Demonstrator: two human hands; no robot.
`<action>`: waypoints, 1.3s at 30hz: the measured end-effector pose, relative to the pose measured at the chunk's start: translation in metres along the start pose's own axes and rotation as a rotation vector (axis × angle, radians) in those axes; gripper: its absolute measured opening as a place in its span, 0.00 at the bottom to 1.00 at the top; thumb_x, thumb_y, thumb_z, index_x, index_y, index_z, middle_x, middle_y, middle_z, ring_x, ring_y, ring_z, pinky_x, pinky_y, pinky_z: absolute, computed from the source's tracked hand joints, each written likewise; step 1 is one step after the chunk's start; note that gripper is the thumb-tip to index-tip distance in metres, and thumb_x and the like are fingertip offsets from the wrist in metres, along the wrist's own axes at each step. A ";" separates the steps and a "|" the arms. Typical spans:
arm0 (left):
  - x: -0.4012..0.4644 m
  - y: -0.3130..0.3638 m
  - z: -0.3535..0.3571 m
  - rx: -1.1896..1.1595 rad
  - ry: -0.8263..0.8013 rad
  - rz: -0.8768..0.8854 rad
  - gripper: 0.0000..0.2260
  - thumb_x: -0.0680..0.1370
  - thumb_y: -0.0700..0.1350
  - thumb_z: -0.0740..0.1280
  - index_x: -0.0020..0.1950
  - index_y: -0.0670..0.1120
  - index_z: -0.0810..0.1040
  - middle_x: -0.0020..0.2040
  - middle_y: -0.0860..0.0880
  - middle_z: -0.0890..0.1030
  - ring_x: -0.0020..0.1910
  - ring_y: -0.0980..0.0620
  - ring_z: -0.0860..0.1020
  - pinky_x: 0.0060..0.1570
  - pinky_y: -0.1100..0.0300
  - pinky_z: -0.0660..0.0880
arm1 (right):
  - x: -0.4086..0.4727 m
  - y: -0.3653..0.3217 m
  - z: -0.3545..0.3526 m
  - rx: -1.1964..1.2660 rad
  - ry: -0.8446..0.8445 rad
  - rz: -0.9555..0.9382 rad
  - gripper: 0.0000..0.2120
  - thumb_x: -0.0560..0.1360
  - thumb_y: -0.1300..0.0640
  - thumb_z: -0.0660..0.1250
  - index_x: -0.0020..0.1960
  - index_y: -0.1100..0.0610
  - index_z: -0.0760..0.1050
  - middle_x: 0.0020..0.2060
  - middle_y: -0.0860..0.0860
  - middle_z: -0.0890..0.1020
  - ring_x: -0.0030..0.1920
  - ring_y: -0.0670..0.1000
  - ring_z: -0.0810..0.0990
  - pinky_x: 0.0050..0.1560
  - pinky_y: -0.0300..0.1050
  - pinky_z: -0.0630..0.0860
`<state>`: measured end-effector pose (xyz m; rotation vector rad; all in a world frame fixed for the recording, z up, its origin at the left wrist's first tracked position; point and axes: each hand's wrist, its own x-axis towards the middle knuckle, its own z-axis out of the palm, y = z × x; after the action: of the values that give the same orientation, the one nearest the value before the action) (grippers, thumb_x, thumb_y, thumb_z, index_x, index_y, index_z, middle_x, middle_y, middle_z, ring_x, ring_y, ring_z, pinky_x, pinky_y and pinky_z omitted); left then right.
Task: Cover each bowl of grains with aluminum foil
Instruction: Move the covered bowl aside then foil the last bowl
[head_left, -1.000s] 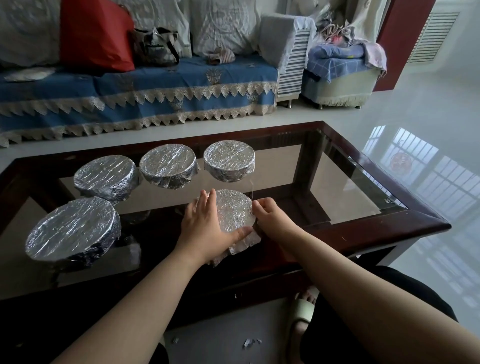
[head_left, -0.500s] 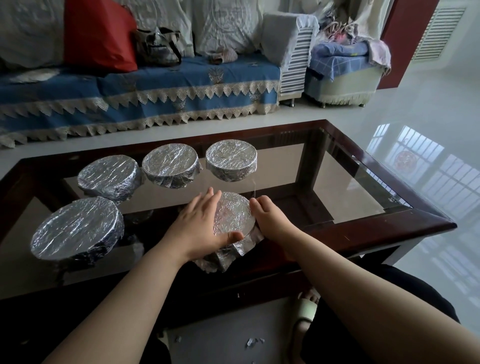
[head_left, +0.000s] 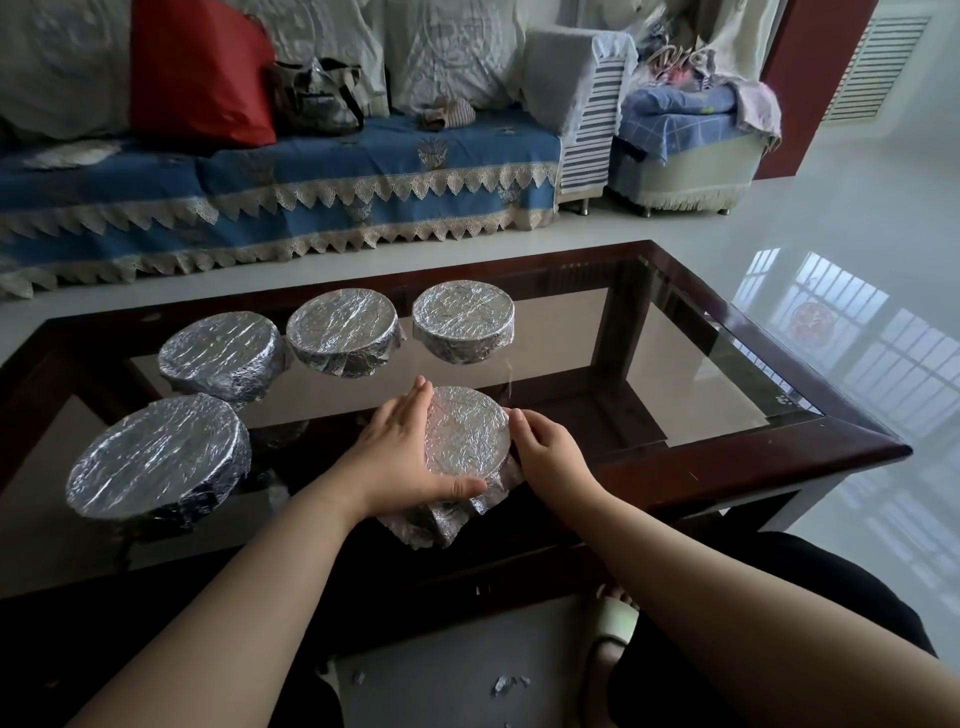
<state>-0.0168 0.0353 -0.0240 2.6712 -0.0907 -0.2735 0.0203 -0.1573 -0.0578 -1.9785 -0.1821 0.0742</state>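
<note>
A bowl wrapped in aluminum foil (head_left: 465, 434) stands near the front edge of the glass table (head_left: 841, 441). Loose foil flaps hang crumpled below its near side. My left hand (head_left: 402, 457) curls round the bowl's left rim, thumb pressed along the near edge. My right hand (head_left: 548, 449) presses the foil against the bowl's right side with bent fingers. Several other foil-covered bowls stand on the glass: one at the left front (head_left: 158, 460), and three in a back row (head_left: 223, 351), (head_left: 343, 330), (head_left: 462, 319).
A sofa with a blue cover (head_left: 311, 176) and a red cushion (head_left: 200, 73) runs behind the table. An armchair with clothes (head_left: 685, 135) stands at the back right. Foil scraps (head_left: 506, 683) lie on the floor by my slippered foot (head_left: 610, 631).
My left hand has slid further round the bowl's left and near side, folding foil down. The flaps at the front hang lower and more crumpled. My right hand stays at the right rim.
</note>
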 end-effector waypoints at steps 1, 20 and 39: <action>0.000 0.000 -0.001 0.002 -0.011 -0.001 0.70 0.48 0.85 0.56 0.79 0.51 0.34 0.79 0.57 0.35 0.77 0.55 0.37 0.77 0.51 0.43 | 0.000 0.000 0.000 -0.016 0.004 -0.002 0.16 0.83 0.52 0.57 0.56 0.60 0.80 0.50 0.52 0.83 0.53 0.49 0.79 0.54 0.44 0.73; -0.006 0.010 0.003 0.041 0.045 -0.032 0.60 0.62 0.76 0.66 0.79 0.51 0.34 0.79 0.55 0.35 0.78 0.50 0.37 0.75 0.50 0.42 | 0.010 0.008 0.012 0.429 0.061 0.337 0.08 0.76 0.52 0.70 0.44 0.56 0.83 0.44 0.62 0.85 0.40 0.55 0.82 0.50 0.61 0.81; -0.006 0.010 0.006 0.033 0.110 -0.030 0.60 0.61 0.76 0.64 0.79 0.50 0.35 0.80 0.52 0.38 0.78 0.49 0.39 0.76 0.50 0.42 | 0.030 -0.001 0.009 -0.023 -0.008 0.181 0.06 0.75 0.63 0.66 0.45 0.55 0.81 0.31 0.43 0.79 0.30 0.41 0.74 0.33 0.36 0.71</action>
<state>-0.0243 0.0241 -0.0237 2.7160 -0.0206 -0.1349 0.0488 -0.1443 -0.0595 -2.0142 -0.0085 0.1976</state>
